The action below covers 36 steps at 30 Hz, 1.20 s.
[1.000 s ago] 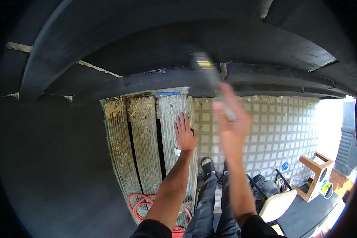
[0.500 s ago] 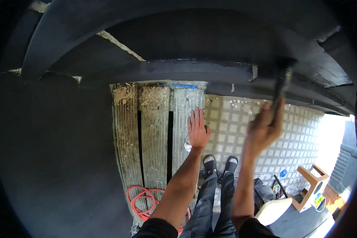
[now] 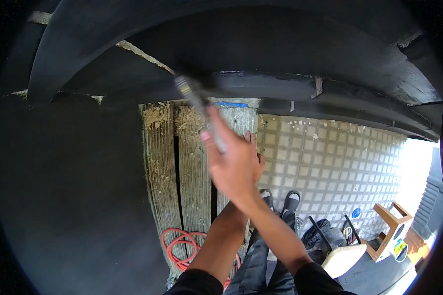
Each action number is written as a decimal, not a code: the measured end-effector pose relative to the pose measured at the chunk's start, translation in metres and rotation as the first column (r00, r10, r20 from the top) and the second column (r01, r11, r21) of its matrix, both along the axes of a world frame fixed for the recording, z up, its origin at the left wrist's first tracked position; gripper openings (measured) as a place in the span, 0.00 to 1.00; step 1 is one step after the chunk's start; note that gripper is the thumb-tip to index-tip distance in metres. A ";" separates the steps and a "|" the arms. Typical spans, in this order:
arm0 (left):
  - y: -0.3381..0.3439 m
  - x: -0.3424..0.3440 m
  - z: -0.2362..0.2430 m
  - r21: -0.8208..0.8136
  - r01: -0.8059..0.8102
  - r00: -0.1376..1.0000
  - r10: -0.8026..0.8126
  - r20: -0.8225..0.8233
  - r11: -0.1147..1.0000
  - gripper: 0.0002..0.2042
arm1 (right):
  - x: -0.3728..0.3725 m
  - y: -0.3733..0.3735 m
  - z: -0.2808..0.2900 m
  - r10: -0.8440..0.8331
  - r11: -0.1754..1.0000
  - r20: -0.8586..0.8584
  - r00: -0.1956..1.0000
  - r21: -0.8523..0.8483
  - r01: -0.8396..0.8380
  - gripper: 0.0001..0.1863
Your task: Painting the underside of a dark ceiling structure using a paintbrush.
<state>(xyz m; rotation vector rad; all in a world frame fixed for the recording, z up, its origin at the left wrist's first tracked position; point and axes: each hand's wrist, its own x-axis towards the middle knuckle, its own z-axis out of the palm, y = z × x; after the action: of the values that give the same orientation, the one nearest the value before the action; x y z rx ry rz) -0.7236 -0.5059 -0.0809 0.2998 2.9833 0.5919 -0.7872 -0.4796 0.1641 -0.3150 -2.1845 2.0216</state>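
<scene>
My right hand (image 3: 234, 167) grips a paintbrush (image 3: 196, 98) by its handle; motion blurs the brush a little. Its head points up and left, against or close to a dark grey painted surface (image 3: 221, 54); whether it touches, I cannot tell. The right forearm crosses in front of my left arm. Partly hidden behind it, my left hand (image 3: 258, 164) rests on the right edge of the weathered wooden planks (image 3: 194, 172), fingers stretched out. A blue strip (image 3: 231, 104) lies at the planks' far end, beside crumbly debris (image 3: 157, 114).
A coiled red hose (image 3: 174, 246) lies on the near planks. At the right, a tiled floor (image 3: 325, 162) carries a brown wooden frame (image 3: 391, 228), a pale seat (image 3: 344, 260) and a blue round lid (image 3: 356, 212). Dark wall (image 3: 79, 196) fills the left.
My right hand has swept left with the paintbrush, from over the tiled floor to over the planks, and now covers part of my left hand. The left hand stays at the plank edge.
</scene>
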 end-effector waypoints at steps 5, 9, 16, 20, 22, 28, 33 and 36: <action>-0.008 0.000 -0.014 0.008 0.011 0.999 -0.011 -0.038 1.000 0.40 | 0.027 0.082 -0.034 -0.256 0.959 0.067 0.964 0.142 0.245 0.27; -0.002 -0.002 -0.007 0.093 -0.004 1.000 0.004 0.002 0.996 0.39 | 0.053 0.106 -0.012 -0.470 0.880 0.074 0.880 -0.046 0.473 0.27; -0.010 0.001 0.000 -0.084 0.010 1.000 -0.009 0.008 0.996 0.39 | 0.049 0.031 0.023 0.037 0.532 0.439 0.898 -0.769 0.354 0.25; 0.006 -0.005 0.026 -0.189 0.051 0.999 -0.052 0.001 0.981 0.38 | 0.008 0.025 0.019 0.292 0.298 0.311 0.904 -0.928 0.223 0.23; 0.020 -0.011 0.043 -0.184 0.069 0.990 -0.045 0.133 0.980 0.38 | 0.003 0.036 0.015 0.294 0.250 0.286 0.912 -0.944 0.215 0.23; -0.012 0.003 -0.010 0.080 0.031 0.986 -0.017 -0.163 0.996 0.40 | 0.032 0.082 0.025 -0.047 0.092 0.306 0.951 -0.947 0.309 0.22; -0.002 -0.001 -0.009 0.078 0.007 1.000 -0.008 0.015 0.997 0.41 | 0.053 0.117 0.029 -0.357 0.291 0.351 0.866 -0.839 0.460 0.25; -0.006 -0.001 -0.010 0.057 0.003 1.000 -0.003 0.013 0.998 0.41 | 0.047 0.100 0.037 -0.652 0.434 0.408 0.639 -0.490 0.756 0.30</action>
<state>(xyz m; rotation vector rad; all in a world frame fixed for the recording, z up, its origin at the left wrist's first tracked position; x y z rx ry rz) -0.7247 -0.5120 -0.0910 0.3035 2.9570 0.6763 -0.7406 -0.3797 0.2009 -1.2776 -0.9621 2.0906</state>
